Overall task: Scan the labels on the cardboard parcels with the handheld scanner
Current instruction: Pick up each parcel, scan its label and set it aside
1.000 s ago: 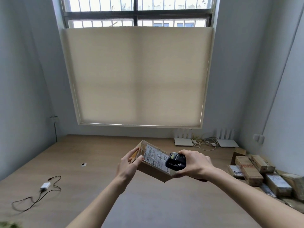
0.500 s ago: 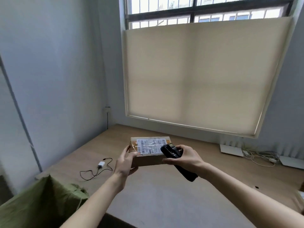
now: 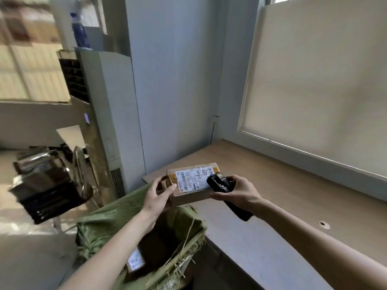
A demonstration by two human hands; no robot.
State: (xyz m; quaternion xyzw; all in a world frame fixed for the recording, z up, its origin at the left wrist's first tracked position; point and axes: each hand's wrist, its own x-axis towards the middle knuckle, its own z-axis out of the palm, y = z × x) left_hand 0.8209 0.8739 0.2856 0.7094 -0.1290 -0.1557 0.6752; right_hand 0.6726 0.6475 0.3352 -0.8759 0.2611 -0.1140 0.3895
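green woven sack [image 3: 117, 231] gaping open nearest you, labelled parcel [image 3: 136, 262] lying inside. your left hand [image 3: 159, 197] gripping left end of cardboard parcel [image 3: 192, 183], holding it above sack mouth, label [image 3: 193, 180] facing up (print blurred). your right hand [image 3: 240, 192] clasping black scanner [image 3: 222, 186], head touching label's right edge. wooden desk [image 3: 293, 197] lying beyond, blind [image 3: 324, 80] hanging behind.

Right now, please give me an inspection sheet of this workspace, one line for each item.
Surface: wooden table, bare near the hands.
Job's things: cardboard parcel held in the air, label up; scanner beside the label.
Clutter: green sack open below, a labelled parcel inside.
Grippers: left hand holds the parcel; right hand grips the scanner.
Cables: one cord down the corner wall.
Surroundings: window blind, standing air conditioner.
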